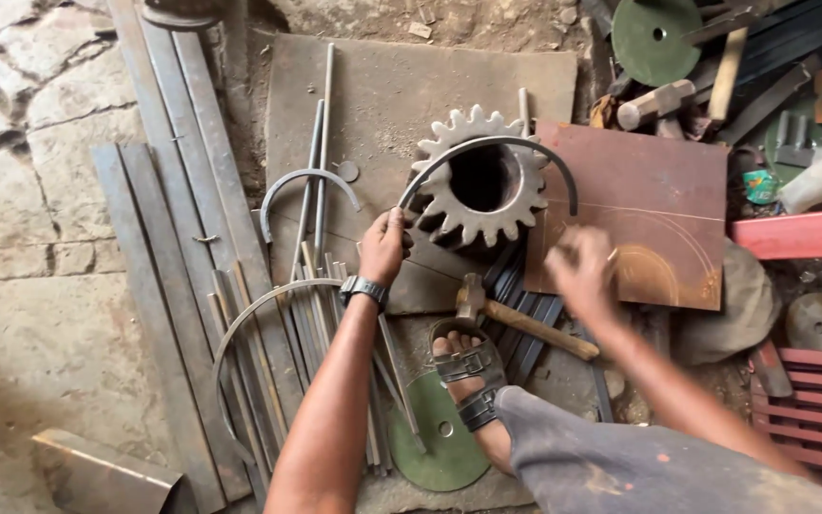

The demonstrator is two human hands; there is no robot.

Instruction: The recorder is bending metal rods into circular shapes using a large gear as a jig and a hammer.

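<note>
On the workshop floor, your curved steel strip [487,145] already arcs over the toothed gear [479,181], its bend apparently formed. Your left hand [384,246] grips its left end; your right hand [582,271], blurred, hovers empty, the hammer [516,319] lying unheld below.
</note>
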